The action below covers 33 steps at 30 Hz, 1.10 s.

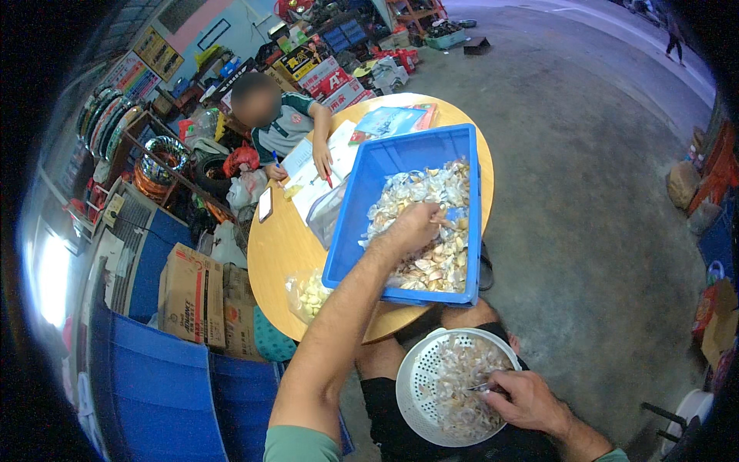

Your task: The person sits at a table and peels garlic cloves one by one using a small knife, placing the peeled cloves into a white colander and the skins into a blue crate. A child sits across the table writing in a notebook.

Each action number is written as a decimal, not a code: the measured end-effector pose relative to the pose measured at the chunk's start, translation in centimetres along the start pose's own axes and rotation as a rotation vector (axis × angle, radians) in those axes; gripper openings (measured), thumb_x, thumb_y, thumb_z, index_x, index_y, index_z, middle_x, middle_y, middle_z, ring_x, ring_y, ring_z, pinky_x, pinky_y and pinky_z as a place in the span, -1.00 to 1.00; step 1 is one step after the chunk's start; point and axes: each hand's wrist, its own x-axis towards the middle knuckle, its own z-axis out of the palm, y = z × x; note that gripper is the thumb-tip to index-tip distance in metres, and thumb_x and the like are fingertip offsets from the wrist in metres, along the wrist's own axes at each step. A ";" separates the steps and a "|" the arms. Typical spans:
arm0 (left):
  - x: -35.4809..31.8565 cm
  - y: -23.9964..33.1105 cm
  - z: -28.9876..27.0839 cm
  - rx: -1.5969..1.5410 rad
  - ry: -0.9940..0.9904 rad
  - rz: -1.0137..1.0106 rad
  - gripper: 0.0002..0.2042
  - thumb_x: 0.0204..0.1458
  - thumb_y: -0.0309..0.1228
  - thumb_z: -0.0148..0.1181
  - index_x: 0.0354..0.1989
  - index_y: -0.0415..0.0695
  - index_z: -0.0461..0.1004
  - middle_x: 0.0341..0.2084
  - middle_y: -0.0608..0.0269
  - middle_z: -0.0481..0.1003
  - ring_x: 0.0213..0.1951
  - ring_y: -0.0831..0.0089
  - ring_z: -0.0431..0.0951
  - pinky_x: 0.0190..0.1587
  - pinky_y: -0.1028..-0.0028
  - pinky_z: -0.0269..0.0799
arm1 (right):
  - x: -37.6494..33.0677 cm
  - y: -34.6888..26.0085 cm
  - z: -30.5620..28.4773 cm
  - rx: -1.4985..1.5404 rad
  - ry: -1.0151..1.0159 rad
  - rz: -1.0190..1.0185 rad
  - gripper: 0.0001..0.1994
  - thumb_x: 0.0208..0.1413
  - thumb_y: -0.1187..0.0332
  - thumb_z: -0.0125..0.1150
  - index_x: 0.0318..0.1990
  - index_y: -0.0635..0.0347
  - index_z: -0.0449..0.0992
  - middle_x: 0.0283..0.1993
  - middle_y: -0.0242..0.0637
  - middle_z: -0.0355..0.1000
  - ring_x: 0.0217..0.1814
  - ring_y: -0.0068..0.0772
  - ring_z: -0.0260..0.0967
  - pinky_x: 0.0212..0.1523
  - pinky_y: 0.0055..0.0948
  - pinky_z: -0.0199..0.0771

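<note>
My left hand (pixel 414 229) reaches into a blue plastic crate (pixel 339 262) of unpeeled garlic cloves (pixel 435 266). Its fingers are bent and pressed together among the cloves; what they pinch, if anything, is hidden. A white colander (pixel 414 377) with round holes sits on my lap, strewn with papery garlic skins (pixel 462 412). Over it, my right hand (pixel 527 400) is closed on a small knife (pixel 479 386), whose short metal blade points left. Pale peeled cloves (pixel 314 296) lie in a clear plastic bag left of the crate, beside my left forearm.
The crate stands on a round wooden table (pixel 269 246). Across it a person (pixel 285 127) holds pens over open papers (pixel 308 189). A phone (pixel 265 205) lies at the table's left edge. Cardboard boxes (pixel 192 296) stand at left; grey floor (pixel 577 192) spreads to the right.
</note>
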 end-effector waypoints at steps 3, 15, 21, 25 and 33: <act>-0.9 -0.1 -1.7 -0.013 0.017 -0.081 -0.77 0.27 -0.34 0.07 -0.06 -0.21 0.56 -0.24 -0.14 0.61 -0.14 0.04 0.64 -0.05 0.19 0.50 | 0.2 -0.3 -0.1 0.009 0.009 -0.002 -0.75 0.15 0.24 0.26 -0.36 0.27 0.45 -0.44 -0.03 0.48 -0.37 0.06 0.50 -0.34 -0.08 0.48; -2.8 -2.8 -2.8 0.159 0.281 0.153 -0.56 -0.05 -0.58 0.18 0.09 -0.15 0.50 -0.12 -0.04 0.59 -0.10 0.08 0.62 0.01 0.26 0.54 | 0.5 -0.4 0.0 0.027 -0.029 0.019 -0.72 0.19 0.18 0.22 -0.35 0.26 0.47 -0.41 -0.03 0.50 -0.32 0.11 0.51 -0.30 -0.03 0.49; -1.3 0.8 -0.6 0.085 -0.075 0.201 -0.67 -0.03 -0.45 0.22 -0.04 -0.14 0.56 -0.21 -0.04 0.60 -0.16 0.06 0.63 -0.01 0.20 0.54 | 0.7 -0.8 -0.3 -0.002 -0.035 0.013 -0.74 0.19 0.21 0.23 -0.35 0.26 0.47 -0.41 -0.04 0.50 -0.32 0.09 0.51 -0.31 -0.06 0.49; -1.2 2.8 0.5 0.271 -0.118 0.193 -0.58 0.06 -0.41 0.15 0.14 -0.08 0.42 -0.13 -0.08 0.54 -0.02 -0.04 0.56 0.05 0.11 0.49 | 0.5 -0.4 0.2 0.025 -0.018 0.019 -0.76 0.18 0.23 0.24 -0.32 0.26 0.47 -0.40 -0.04 0.50 -0.31 0.10 0.51 -0.29 -0.07 0.50; -1.0 1.4 2.3 0.088 -0.040 0.251 -0.77 0.12 -0.45 0.13 -0.04 -0.16 0.50 -0.24 -0.17 0.58 -0.10 -0.06 0.58 0.01 0.09 0.48 | 0.4 -0.4 0.2 -0.015 -0.032 0.007 -0.78 0.15 0.27 0.26 -0.31 0.26 0.46 -0.40 -0.02 0.49 -0.32 0.12 0.50 -0.29 -0.03 0.49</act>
